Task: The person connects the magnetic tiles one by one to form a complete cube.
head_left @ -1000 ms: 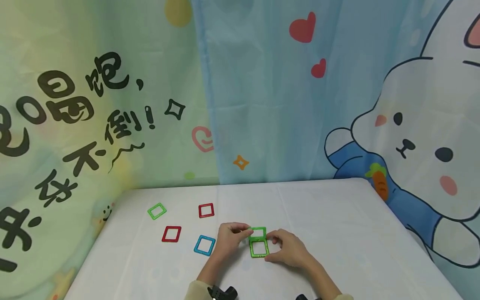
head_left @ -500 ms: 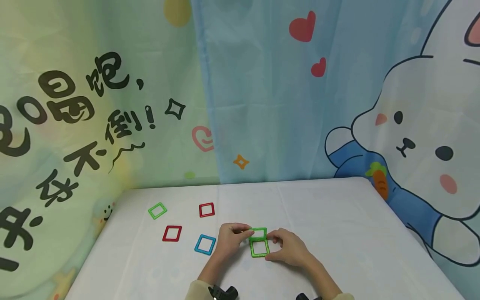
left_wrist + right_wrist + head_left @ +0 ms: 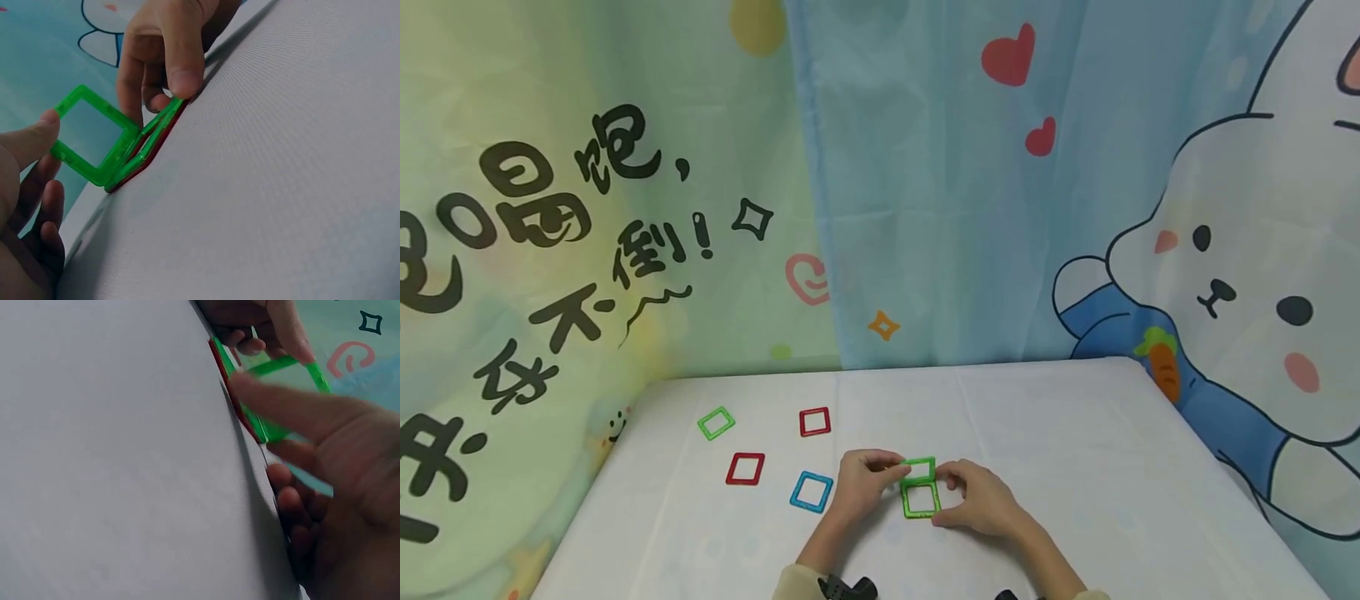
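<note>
In the head view, my left hand [image 3: 859, 483] pinches the side of a green square magnetic tile [image 3: 107, 107], a hollow frame standing tilted up. Its lower edge meets the far edge of a second green square tile [image 3: 922, 514], which lies low over the white cloth. My right hand [image 3: 981, 500] grips that lower tile at its right side, with thumb and fingers on its edge. Directly under it, a red tile [image 3: 164, 139] shows as a thin layer in the left wrist view. From the right wrist, both hands appear close together around the joined tiles.
Several loose square tiles lie on the white table [image 3: 1075, 467] left of my hands: a green one [image 3: 722, 432], a red one [image 3: 816, 433] at the back, another red one [image 3: 749, 455], and a blue one [image 3: 817, 476] beside my left wrist. A printed curtain [image 3: 910, 208] hangs behind.
Both hands keep their hold on the green tiles, almost in place. The whole head view shifts slightly; the loose tiles stay where they lie.
</note>
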`<action>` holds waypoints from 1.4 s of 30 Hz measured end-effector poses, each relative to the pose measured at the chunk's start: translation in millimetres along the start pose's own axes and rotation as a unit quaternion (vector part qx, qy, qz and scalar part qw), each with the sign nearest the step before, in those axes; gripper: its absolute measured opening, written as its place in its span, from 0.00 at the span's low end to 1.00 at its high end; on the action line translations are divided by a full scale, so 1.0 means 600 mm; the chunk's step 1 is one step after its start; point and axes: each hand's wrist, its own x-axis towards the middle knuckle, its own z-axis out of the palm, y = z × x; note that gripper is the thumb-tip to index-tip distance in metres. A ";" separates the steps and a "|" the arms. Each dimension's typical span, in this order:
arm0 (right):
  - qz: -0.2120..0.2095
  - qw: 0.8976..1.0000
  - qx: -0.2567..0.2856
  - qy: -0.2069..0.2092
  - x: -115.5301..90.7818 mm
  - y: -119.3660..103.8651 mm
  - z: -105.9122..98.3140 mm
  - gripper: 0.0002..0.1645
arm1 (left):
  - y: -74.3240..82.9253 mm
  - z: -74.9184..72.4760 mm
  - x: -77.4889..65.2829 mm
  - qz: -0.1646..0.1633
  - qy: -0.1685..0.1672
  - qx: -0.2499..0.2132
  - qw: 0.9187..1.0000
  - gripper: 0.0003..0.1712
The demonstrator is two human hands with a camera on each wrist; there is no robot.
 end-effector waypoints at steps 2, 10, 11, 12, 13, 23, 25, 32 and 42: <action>-0.013 1.000 0.024 -0.006 -0.001 0.001 -0.005 0.37 | 0.001 0.000 -0.001 0.001 -0.001 0.003 1.000 0.07; -0.017 0.996 0.082 0.006 0.003 -0.003 -0.019 0.22 | 0.000 0.001 0.004 0.018 -0.001 0.012 1.000 0.08; -0.015 0.996 0.084 0.009 0.002 -0.004 -0.019 0.21 | -0.001 0.001 0.002 0.017 -0.002 0.011 1.000 0.08; -0.013 0.996 0.087 0.012 0.001 -0.005 -0.018 0.21 | -0.002 0.002 0.000 0.016 -0.003 0.011 1.000 0.08; -0.012 0.996 0.088 0.012 0.000 -0.006 -0.018 0.21 | -0.004 0.001 -0.001 0.014 -0.004 0.012 1.000 0.08; -0.016 0.995 0.093 0.023 0.004 -0.006 -0.017 0.14 | 0.001 0.005 0.001 0.051 -0.022 0.000 0.998 0.06; -0.018 0.995 0.094 0.023 0.003 -0.004 -0.018 0.13 | 0.000 0.006 0.001 0.045 -0.025 0.000 0.999 0.06; -0.001 0.995 0.097 0.029 0.000 -0.003 -0.019 0.12 | 0.000 0.007 -0.005 0.015 -0.033 0.056 0.998 0.08; -0.003 0.997 0.070 0.016 0.000 -0.002 -0.025 0.09 | 0.031 0.003 -0.025 -0.030 -0.064 0.238 0.969 0.10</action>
